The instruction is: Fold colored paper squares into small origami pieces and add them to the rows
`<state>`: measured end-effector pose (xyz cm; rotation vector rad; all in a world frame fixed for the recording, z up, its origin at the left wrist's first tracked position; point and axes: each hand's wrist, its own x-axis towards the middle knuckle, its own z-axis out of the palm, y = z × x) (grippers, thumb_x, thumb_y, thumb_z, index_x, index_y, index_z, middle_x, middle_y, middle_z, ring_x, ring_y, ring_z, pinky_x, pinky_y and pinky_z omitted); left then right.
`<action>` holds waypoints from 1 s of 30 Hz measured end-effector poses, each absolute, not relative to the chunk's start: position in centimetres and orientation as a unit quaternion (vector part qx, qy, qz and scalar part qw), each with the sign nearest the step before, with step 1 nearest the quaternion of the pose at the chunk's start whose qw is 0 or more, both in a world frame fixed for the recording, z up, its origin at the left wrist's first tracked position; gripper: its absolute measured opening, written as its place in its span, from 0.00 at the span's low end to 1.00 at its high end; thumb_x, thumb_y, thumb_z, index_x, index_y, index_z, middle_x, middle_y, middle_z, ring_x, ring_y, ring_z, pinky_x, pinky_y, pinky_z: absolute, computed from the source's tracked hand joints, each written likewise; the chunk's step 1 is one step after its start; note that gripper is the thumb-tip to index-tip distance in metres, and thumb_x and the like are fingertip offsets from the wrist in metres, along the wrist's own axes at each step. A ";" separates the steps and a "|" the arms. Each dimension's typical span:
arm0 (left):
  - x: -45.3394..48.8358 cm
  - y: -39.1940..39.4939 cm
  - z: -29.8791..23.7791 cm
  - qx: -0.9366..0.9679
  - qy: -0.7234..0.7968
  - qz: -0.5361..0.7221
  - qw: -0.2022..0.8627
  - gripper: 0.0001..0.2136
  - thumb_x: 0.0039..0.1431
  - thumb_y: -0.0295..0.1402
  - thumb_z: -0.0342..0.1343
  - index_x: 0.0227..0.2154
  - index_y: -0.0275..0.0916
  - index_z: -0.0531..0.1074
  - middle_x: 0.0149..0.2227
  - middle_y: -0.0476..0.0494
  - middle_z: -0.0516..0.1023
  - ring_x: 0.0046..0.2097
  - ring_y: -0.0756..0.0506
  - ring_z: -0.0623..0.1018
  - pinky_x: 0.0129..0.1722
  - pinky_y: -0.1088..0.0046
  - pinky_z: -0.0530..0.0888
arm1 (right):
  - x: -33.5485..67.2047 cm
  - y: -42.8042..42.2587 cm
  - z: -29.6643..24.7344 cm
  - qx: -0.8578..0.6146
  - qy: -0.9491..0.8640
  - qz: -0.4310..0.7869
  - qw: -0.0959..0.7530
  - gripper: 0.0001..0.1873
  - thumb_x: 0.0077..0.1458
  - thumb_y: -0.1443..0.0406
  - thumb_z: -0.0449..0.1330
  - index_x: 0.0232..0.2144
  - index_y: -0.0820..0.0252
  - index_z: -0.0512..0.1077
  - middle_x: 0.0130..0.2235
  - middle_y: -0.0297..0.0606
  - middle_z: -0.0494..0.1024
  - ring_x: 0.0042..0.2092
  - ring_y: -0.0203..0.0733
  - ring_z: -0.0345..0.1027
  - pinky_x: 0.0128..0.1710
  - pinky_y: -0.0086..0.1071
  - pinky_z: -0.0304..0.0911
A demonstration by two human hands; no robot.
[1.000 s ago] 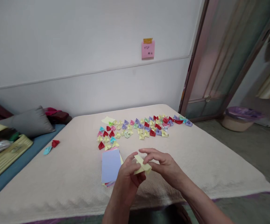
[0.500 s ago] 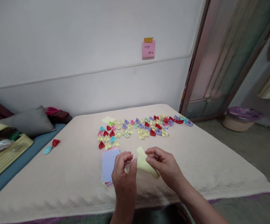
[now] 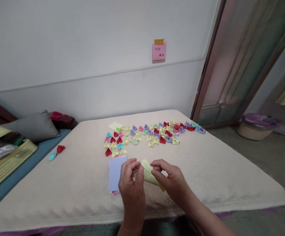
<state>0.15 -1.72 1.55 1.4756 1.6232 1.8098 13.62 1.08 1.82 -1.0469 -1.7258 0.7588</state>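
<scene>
A partly folded sheet of pale yellow paper [image 3: 150, 174] is held up between my two hands, above the near part of the cloth-covered surface. My left hand [image 3: 132, 178] closes on its left edge with thumb and fingertips. On the right side, my right hand [image 3: 168, 175] pinches the paper between thumb and forefinger. A slanting folded strip runs across the sheet. Beside and partly behind my left hand lies a stack of coloured paper [image 3: 117, 173] with a lavender sheet on top. Beyond my hands sit many small folded paper pieces [image 3: 162, 140] in red, yellow, purple, pink and blue.
The pieces rest on a cream cloth [image 3: 83, 183]. A red and a light blue folded piece [image 3: 52, 156] lie at the left. A grey pillow [image 3: 40, 127] and a straw-coloured tray [image 3: 14, 160] are farther left. A pink note [image 3: 159, 51] hangs on the wall. A lined bin [image 3: 257, 126] stands right.
My left hand has closed in on the paper's left edge, and my right hand has shifted slightly left and down with the paper. The view has turned a little.
</scene>
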 end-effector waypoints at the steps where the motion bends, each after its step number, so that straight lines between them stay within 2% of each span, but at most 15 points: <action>1: 0.2 -1.7 1.5 0.510 0.566 0.630 0.151 0.04 0.55 0.30 0.55 0.31 0.40 0.74 0.41 0.43 0.74 0.44 0.44 0.74 0.42 0.69 0.70 | 13.6 1.0 1.7 -0.429 -0.711 0.297 0.472 0.07 0.52 0.69 0.55 0.33 0.58 0.72 0.27 0.32 0.75 0.30 0.37 0.69 0.32 0.27 0.63; 9: 0.5 -1.5 1.8 0.468 0.584 0.631 0.202 0.03 0.52 0.31 0.56 0.27 0.39 0.73 0.40 0.42 0.74 0.43 0.44 0.74 0.42 0.71 0.71 | 13.2 0.8 1.2 -0.434 -0.747 0.216 0.455 0.08 0.55 0.70 0.54 0.35 0.59 0.71 0.32 0.38 0.78 0.35 0.41 0.72 0.35 0.30 0.64; 13: 0.6 -1.4 1.8 0.434 0.583 0.645 0.236 0.04 0.51 0.33 0.58 0.29 0.38 0.73 0.40 0.43 0.74 0.38 0.46 0.75 0.37 0.72 0.72 | 13.1 1.0 1.0 -0.412 -0.763 0.165 0.469 0.08 0.55 0.70 0.54 0.36 0.60 0.72 0.34 0.41 0.79 0.37 0.42 0.73 0.37 0.32 0.65; 21: 0.6 -1.2 1.7 0.348 0.584 0.657 0.327 0.08 0.48 0.33 0.59 0.33 0.38 0.72 0.35 0.47 0.76 0.33 0.48 0.75 0.31 0.75 0.69 | 13.0 1.0 0.4 -0.386 -0.775 0.121 0.485 0.09 0.55 0.71 0.53 0.36 0.59 0.72 0.34 0.39 0.80 0.36 0.42 0.73 0.37 0.32 0.66; 27: 0.3 -1.1 1.7 0.310 0.551 0.661 0.404 0.05 0.47 0.32 0.59 0.27 0.38 0.69 0.45 0.46 0.75 0.34 0.50 0.74 0.33 0.75 0.67 | 12.9 1.0 0.6 -0.405 -0.762 0.162 0.480 0.08 0.54 0.72 0.54 0.36 0.61 0.72 0.32 0.38 0.79 0.35 0.41 0.74 0.34 0.30 0.66; 30: 0.3 -1.1 1.7 0.305 0.541 0.660 0.423 0.05 0.46 0.32 0.59 0.26 0.37 0.69 0.43 0.45 0.75 0.36 0.48 0.74 0.33 0.75 0.66 | 12.8 1.0 0.6 -0.414 -0.760 0.164 0.474 0.08 0.54 0.71 0.54 0.36 0.61 0.72 0.31 0.38 0.79 0.34 0.41 0.74 0.33 0.30 0.66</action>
